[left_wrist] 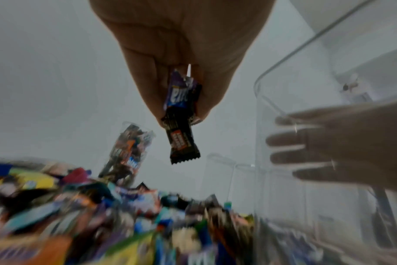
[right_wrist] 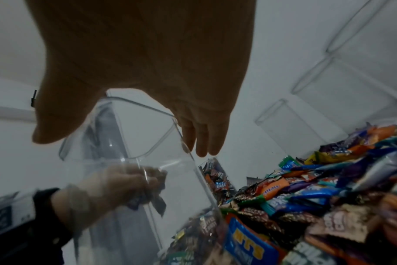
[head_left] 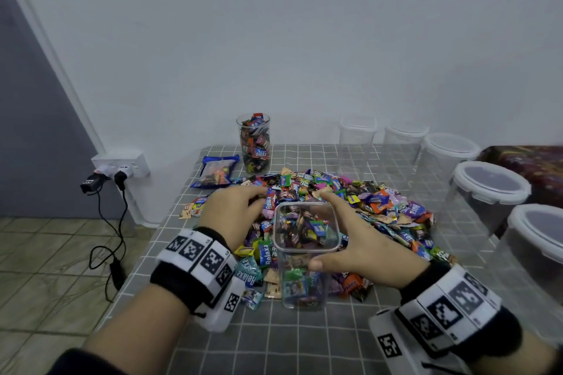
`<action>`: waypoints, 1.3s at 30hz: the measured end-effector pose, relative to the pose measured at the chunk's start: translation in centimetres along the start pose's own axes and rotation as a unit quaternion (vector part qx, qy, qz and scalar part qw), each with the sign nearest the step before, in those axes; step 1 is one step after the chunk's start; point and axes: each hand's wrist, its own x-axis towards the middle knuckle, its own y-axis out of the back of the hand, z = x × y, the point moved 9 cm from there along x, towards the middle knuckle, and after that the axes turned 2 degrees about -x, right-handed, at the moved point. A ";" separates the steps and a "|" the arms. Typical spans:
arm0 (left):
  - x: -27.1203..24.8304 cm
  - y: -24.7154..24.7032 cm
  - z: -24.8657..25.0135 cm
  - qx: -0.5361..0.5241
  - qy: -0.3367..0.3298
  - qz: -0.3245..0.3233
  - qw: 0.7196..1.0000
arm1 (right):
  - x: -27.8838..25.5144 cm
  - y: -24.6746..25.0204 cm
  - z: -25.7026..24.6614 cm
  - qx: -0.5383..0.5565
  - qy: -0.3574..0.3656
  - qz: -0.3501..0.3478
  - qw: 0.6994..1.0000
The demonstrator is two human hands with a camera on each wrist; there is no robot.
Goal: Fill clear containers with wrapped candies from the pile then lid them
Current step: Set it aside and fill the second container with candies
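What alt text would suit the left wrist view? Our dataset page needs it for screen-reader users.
The left hand pinches two wrapped candies, one purple and one black, above a blurred candy pile. To the right, the right hand's fingers show through the wall of a clear square container.

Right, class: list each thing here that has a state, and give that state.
Square container: unlidded, partly filled.
Tall cup: full, unlidded.
Round containers: lidded, empty.
Left hand: pinching two wrapped candies.
Right hand: gripping square container.
Candy bag: lying flat.
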 end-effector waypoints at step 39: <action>-3.3 2.2 6.9 -0.198 -0.158 0.072 0.965 | -0.2 0.1 0.0 -0.016 -0.008 -0.029 0.999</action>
